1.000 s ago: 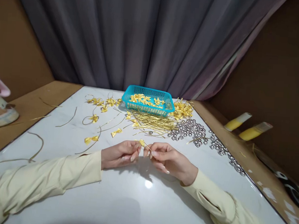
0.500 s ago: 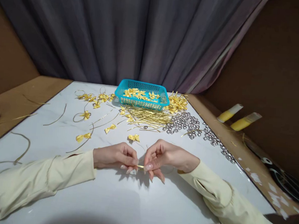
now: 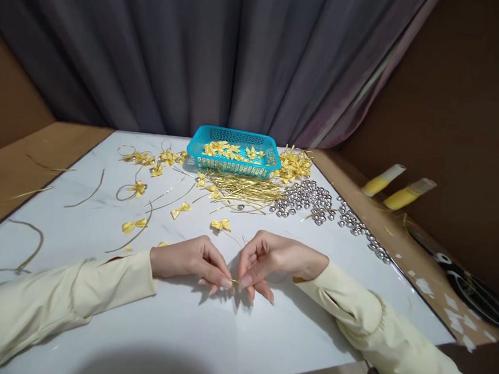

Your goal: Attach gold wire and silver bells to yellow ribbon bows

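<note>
My left hand [image 3: 187, 258] and my right hand [image 3: 270, 258] meet fingertip to fingertip low over the white table [image 3: 203, 333]. Between them they pinch a thin gold wire [image 3: 234, 281], only a short piece of which shows. A small yellow ribbon bow [image 3: 221, 225] lies on the table just beyond my hands, and a fine wire runs back from it toward my right hand. Both forearms rest on the table in pale yellow sleeves.
A turquoise basket [image 3: 231, 158] holding yellow bows stands at the far edge. Before it lie a bundle of gold wires [image 3: 244, 192], silver beads [image 3: 309, 200] and loose bows [image 3: 134, 224]. Two yellow tubes [image 3: 398, 190] and scissors [image 3: 467, 279] lie on the brown surface to the right.
My hands have dropped from holding the bow up to pinching the wire down at the table. The bow now lies on the table beyond them. The view shifted slightly right.
</note>
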The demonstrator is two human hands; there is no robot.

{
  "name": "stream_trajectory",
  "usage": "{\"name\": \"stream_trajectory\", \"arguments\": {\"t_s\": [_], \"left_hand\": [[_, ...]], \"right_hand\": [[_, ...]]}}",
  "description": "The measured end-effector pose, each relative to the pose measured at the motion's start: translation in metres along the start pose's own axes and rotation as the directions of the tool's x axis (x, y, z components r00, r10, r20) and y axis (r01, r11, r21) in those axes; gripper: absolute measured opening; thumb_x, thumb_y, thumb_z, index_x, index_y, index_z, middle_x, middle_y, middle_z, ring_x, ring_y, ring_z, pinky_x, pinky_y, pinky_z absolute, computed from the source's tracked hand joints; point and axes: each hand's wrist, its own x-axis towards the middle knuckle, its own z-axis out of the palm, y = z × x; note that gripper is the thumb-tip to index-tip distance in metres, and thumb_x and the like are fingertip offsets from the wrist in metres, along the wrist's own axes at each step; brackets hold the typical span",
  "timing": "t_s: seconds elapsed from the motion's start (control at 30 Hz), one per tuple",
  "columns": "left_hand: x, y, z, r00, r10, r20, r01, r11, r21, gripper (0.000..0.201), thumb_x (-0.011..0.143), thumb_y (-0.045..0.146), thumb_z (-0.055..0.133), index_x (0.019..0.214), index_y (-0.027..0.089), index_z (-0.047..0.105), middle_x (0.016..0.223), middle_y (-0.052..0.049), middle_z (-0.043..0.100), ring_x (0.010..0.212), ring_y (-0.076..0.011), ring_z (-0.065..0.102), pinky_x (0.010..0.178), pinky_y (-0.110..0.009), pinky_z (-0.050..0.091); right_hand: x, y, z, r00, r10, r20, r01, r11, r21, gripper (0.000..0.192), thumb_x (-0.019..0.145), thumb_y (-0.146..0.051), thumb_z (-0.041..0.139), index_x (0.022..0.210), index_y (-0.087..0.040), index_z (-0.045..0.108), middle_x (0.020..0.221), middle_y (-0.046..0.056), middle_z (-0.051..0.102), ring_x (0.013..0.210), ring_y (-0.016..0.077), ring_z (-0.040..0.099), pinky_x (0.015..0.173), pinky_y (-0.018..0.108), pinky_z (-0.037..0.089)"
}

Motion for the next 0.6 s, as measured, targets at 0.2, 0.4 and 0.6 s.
{"name": "stream_trajectory", "arguments": {"t_s": [0.2,0.4,0.6], "left_hand": [[-0.0004,-0.0006,-0.0001,1.000,0.001,0.001,-0.001,1.000,0.001,0.010,0.071,0.022,0.071,0.074,0.014,0.077,0.051,0.000,0.060,0.046,-0.0062,0.038,0.046,-0.020,0.030],[0.0003,-0.0010,-0.0008,1.000,0.012,0.008,-0.012,1.000,-0.012,0.012,0.071,0.023,0.071,0.075,0.013,0.076,0.052,0.000,0.060,0.046,-0.0065,0.039,0.046,-0.020,0.031],[-0.0004,-0.0002,0.0005,1.000,0.017,0.018,-0.018,1.000,0.024,0.015,0.072,0.026,0.071,0.075,0.013,0.076,0.052,-0.001,0.061,0.046,-0.0073,0.040,0.046,-0.020,0.033]], "right_hand": [[0.0014,0.0022,0.0000,0.999,0.014,0.035,-0.014,1.000,0.008,0.010,0.064,-0.015,0.071,0.067,-0.008,0.067,0.052,0.001,0.065,0.037,0.0073,0.056,0.040,0.016,0.046],[-0.0007,0.0033,-0.0039,0.999,-0.012,0.046,0.012,1.000,-0.009,0.013,0.067,-0.018,0.073,0.072,-0.007,0.068,0.055,0.002,0.066,0.041,0.0076,0.058,0.043,0.017,0.048],[-0.0023,0.0061,-0.0031,0.998,0.031,0.054,-0.027,0.997,-0.075,0.023,0.066,-0.027,0.076,0.077,-0.008,0.069,0.056,0.000,0.065,0.044,0.0076,0.060,0.047,0.017,0.049]]}}
